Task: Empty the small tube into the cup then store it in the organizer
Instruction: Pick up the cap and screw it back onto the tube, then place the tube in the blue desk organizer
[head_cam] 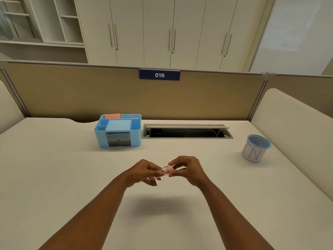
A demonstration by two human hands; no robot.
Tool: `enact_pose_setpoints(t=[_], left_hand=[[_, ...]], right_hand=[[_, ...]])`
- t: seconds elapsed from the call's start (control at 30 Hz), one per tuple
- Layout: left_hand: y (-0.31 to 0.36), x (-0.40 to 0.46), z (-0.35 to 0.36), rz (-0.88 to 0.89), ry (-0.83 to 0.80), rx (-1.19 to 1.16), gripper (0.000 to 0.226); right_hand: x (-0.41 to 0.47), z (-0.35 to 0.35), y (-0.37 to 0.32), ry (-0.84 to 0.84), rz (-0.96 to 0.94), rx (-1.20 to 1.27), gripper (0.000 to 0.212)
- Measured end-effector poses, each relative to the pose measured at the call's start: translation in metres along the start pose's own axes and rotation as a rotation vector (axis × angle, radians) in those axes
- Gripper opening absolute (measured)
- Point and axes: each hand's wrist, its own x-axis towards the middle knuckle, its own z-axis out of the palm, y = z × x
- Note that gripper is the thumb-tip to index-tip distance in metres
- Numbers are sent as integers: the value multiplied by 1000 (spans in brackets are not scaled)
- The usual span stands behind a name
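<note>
**Small tube held in both hands, centre frame**

Item: small tube [161,172], clear with a pink cap, lying sideways above the counter [54,168]. I see my left hand [142,173] pinching its clear body and my right hand [189,170] pinching the capped end. Cup [255,150], marked "IN": upright, right of frame, well apart. Organizer [118,131], blue: upper centre-left, beside the cable hatch [187,131].

Clear tube [161,172], pink-capped, held level; blue organizer [118,130] beyond-left of it, cup [255,150] far right.
</note>
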Motion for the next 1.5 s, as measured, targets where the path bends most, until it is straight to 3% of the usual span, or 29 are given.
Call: enact_pose_setpoints(t=[0.2, 0.43, 0.9, 1.1, 1.23, 1.4, 1.5], left_hand=[[3, -4, 0, -27, -37, 5, 28], [-1, -8, 2, -16, -133, -111, 16], [-2, -3, 5, -27, -107, -63, 12], [-6, 1, 5, -13, -16, -85, 13], [-11, 3, -15, -9, 145, -76, 41], [-23, 0, -64, 16, 644, 392, 55], [-26, 2, -93, -44, 754, 637, 60]], right_hand=[[0, -2, 1, -49, 27, 24, 22], [-1, -4, -3, -112, -2, 88, 32], [-1, 1, 4, -71, 2, -9, 28], [5, 6, 4, -33, -12, -25, 30], [19, 9, -1, 42, -39, -49, 30], [38, 17, -2, 174, -13, -62, 28], [57, 28, -4, 217, 13, -45, 29]])
